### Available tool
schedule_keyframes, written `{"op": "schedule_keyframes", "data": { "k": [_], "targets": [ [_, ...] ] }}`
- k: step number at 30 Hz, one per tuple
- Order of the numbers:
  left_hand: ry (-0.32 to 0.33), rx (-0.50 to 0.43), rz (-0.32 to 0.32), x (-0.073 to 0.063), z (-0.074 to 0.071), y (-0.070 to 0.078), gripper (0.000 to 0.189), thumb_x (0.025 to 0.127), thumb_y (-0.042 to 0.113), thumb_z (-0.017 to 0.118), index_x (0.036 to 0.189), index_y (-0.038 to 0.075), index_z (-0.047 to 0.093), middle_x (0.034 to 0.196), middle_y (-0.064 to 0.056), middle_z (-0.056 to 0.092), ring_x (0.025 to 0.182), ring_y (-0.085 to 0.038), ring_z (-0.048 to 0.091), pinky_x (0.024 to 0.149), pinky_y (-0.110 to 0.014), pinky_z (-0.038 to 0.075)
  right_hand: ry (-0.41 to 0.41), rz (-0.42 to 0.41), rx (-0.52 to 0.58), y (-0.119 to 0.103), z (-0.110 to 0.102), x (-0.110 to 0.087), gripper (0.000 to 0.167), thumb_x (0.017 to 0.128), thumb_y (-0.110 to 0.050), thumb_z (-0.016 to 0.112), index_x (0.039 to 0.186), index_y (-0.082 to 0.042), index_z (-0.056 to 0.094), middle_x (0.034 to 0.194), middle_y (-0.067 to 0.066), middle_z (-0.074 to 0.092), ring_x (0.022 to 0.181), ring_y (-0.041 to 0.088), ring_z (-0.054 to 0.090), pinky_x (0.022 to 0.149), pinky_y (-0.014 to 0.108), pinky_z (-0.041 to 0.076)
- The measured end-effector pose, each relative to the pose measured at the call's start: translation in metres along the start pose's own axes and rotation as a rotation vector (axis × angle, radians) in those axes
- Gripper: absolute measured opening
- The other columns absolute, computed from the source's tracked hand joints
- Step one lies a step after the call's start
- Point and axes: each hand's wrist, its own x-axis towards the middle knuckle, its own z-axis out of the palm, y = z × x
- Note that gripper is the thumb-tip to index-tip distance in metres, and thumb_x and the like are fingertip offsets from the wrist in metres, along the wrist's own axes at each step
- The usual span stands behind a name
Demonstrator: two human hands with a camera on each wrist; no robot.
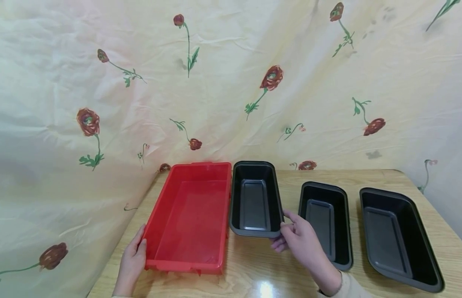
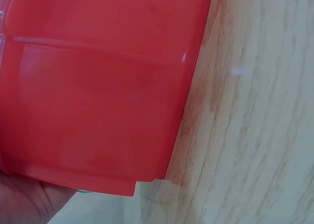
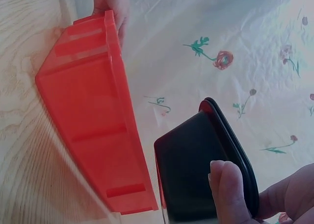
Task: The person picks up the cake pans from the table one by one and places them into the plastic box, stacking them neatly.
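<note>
A shallow red plastic tray (image 1: 195, 215) lies on the left of the table with nothing inside. My left hand (image 1: 132, 257) rests at its left side wall near the front corner, thumb toward the rim; the left wrist view shows that hand (image 2: 24, 199) against the tray's edge. Just right of the tray is a black loaf pan (image 1: 255, 203). My right hand (image 1: 299, 240) grips the pan's front right corner, thumb at the rim and fingers beneath. In the right wrist view, fingers (image 3: 226, 189) press the outside wall of this pan (image 3: 189, 165), which stands beside the red tray.
To the right stand another black loaf pan (image 1: 320, 219), partly covered by my right forearm, and a third, larger-looking one (image 1: 391, 236) near the right edge. The wooden table (image 1: 249, 273) meets a flower-printed cloth (image 1: 223, 82) at the back and left.
</note>
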Motion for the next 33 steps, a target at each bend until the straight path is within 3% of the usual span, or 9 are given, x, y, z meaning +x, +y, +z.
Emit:
{"op": "schedule_keyframes", "data": {
  "k": [16, 23, 33],
  "targets": [
    [0.003, 0.005, -0.018, -0.001, 0.000, 0.002, 0.053, 0.106, 0.009, 0.030, 0.157, 0.014, 0.015, 0.160, -0.018, 0.016, 0.144, -0.040, 0.019, 0.111, -0.056, 0.029, -0.031, -0.020, 0.021, -0.009, 0.011, 0.006, 0.052, 0.097, 0.005, 0.041, 0.146, 0.009, 0.026, 0.076, 0.022, 0.069, 0.062, 0.031, 0.068, 0.058, 0.035, 0.059],
    [0.024, 0.035, 0.007, 0.000, 0.001, 0.001, 0.052, 0.106, 0.009, 0.031, 0.156, 0.012, 0.017, 0.160, -0.018, 0.017, 0.143, -0.041, 0.020, 0.111, -0.057, 0.028, -0.043, -0.020, 0.039, -0.012, 0.020, 0.009, 0.051, 0.097, 0.005, 0.041, 0.146, 0.007, 0.027, 0.074, 0.019, 0.069, 0.061, 0.033, 0.068, 0.057, 0.036, 0.059],
    [0.029, 0.034, 0.021, 0.000, 0.000, 0.002, 0.052, 0.106, 0.009, 0.032, 0.156, 0.011, 0.018, 0.159, -0.018, 0.018, 0.144, -0.041, 0.019, 0.113, -0.057, 0.025, -0.114, -0.041, 0.088, -0.014, 0.033, 0.015, 0.053, 0.099, 0.003, 0.041, 0.147, 0.011, 0.020, 0.076, 0.019, 0.069, 0.063, 0.033, 0.068, 0.058, 0.036, 0.059]
  ]
}}
